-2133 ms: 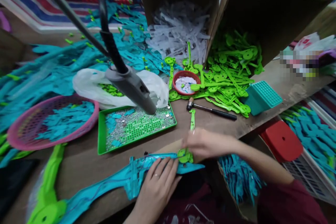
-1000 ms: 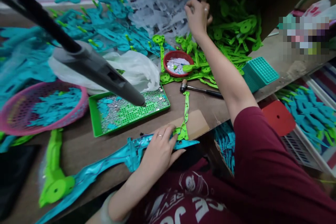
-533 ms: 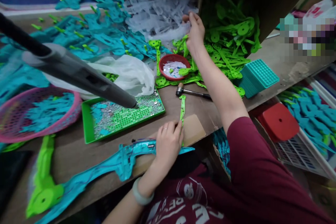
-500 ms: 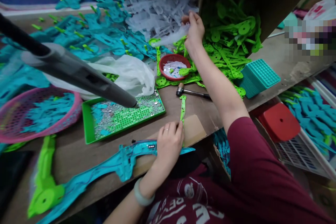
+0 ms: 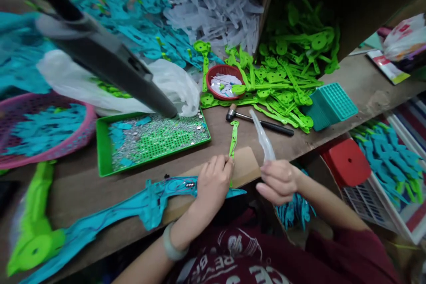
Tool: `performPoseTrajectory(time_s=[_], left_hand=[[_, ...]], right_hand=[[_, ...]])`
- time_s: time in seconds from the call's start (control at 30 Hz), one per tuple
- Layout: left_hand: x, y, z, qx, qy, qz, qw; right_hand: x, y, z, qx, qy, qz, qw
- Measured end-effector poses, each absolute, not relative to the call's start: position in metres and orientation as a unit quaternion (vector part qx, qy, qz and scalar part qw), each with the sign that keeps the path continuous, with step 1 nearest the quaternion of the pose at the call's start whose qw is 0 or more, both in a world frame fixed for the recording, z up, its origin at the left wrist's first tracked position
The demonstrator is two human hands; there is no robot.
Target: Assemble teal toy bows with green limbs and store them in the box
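Observation:
My left hand (image 5: 215,181) rests over the right part of a long blue plastic piece (image 5: 155,204), its fingers pressed together at the lower end of a thin green strip (image 5: 234,137). Whether they grip the strip or the blue piece is hidden. A translucent curved plastic piece (image 5: 262,137) points upward from my right hand (image 5: 278,181), which is closed on its lower end near the bench's front edge. Beneath the hands lies a piece of cardboard (image 5: 246,164). Behind the strip is a hammer (image 5: 273,127) with a black handle.
A green tray (image 5: 155,142) of small metal parts and a pink basket (image 5: 89,120) stand left. A grey tool (image 5: 109,62) hangs over the tray. Behind are a red basket (image 5: 210,80), translucent pieces (image 5: 216,4) and green parts (image 5: 282,75). Teal trays (image 5: 333,104) stand right.
My right hand has come back from the translucent pile towards the bench's front edge, bringing one translucent piece. My left hand has stayed at the strip. The view has shifted slightly.

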State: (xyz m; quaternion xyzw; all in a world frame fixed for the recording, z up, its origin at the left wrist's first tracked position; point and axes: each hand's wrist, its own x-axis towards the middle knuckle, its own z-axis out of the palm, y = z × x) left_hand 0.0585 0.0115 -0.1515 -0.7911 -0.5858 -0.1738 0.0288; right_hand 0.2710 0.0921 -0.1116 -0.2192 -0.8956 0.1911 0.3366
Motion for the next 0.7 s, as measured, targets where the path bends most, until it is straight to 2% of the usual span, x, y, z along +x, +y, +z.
performPoseTrajectory(time_s=[0.07, 0.1, 0.13, 0.23, 0.37, 0.5, 0.6, 0.7], left_hand=[[0.061, 0.009, -0.148, -0.789, -0.592, -0.161, 0.020], [0.062, 0.007, -0.146, -0.788, -0.596, -0.152, 0.016], [0.063, 0.006, -0.145, -0.787, -0.600, -0.144, 0.012], [0.064, 0.005, -0.142, -0.780, -0.614, -0.120, -0.002], [0.062, 0.003, -0.138, -0.769, -0.629, -0.110, -0.021], [0.060, -0.005, -0.132, -0.779, -0.614, -0.123, -0.036], [0.051, -0.011, -0.132, -0.794, -0.590, -0.141, -0.045], [0.037, -0.012, -0.135, -0.806, -0.567, -0.155, -0.062]], right_hand=[[0.280, 0.068, -0.129, -0.124, -0.941, 0.088, 0.302], [0.284, 0.058, -0.138, -0.130, -0.944, 0.036, 0.299], [0.288, 0.050, -0.147, -0.173, -0.938, -0.025, 0.299], [0.293, 0.040, -0.167, -0.348, -0.883, -0.090, 0.302], [0.280, 0.049, -0.172, -0.508, -0.843, -0.068, 0.164], [0.270, 0.064, -0.164, -0.583, -0.804, 0.070, 0.094], [0.279, 0.067, -0.152, -0.601, -0.781, 0.116, 0.125], [0.290, 0.056, -0.138, -0.652, -0.699, 0.080, 0.283]])
